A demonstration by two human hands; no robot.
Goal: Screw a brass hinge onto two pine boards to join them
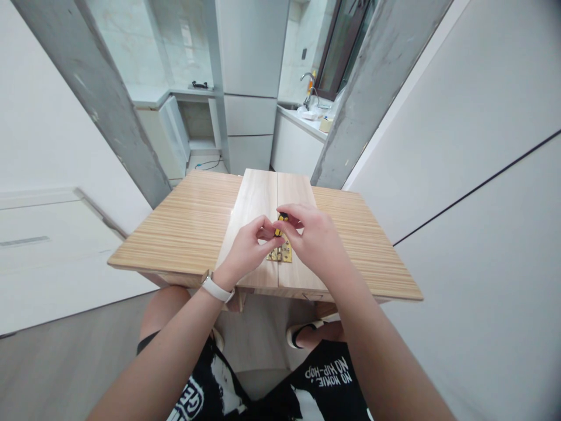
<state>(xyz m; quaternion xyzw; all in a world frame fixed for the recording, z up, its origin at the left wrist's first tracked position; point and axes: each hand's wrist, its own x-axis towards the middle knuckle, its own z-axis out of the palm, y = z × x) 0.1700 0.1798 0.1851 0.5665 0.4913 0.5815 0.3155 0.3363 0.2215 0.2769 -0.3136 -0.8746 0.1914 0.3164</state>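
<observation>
A stubby black-and-yellow screwdriver [279, 228] stands above a brass hinge [286, 252], its tip hidden by my fingers. My right hand [309, 231] is closed round the upper part of its handle, thumb and fingers pinching it. From the other side, my left hand [252, 242] pinches close to its lower end; whether a screw is also in those fingers I cannot tell. The hinge lies across the seam between two pale wooden boards [256, 196], and small screws or holes show on its right leaf.
Both boards rest on a striped wooden table [197, 216], whose front edge is just above my knees. A grey pillar [350, 117] and white panels [482, 117] rise to the right. Past the table stand a fridge [249, 52] and a sink counter with a tap [309, 88].
</observation>
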